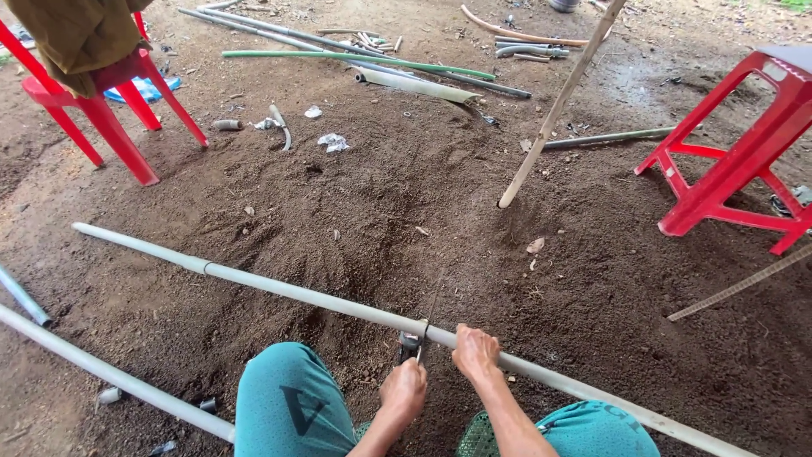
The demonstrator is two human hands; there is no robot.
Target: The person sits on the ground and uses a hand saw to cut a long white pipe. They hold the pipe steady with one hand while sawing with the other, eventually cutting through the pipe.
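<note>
Pinning the long grey pipe [338,302] against the dirt floor [406,195], the right hand [475,351] clenches around it, steadying it beside the cut. The left hand [403,391] grips a small hacksaw [412,343] whose blade crosses the pipe, between the knees.

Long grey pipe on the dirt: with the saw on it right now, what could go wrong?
1. The right hand grips the long grey pipe right beside the saw blade; a slip could nick the fingers.
2. The pipe rests on loose soil, so it may roll or flex and bind the blade.
</note>
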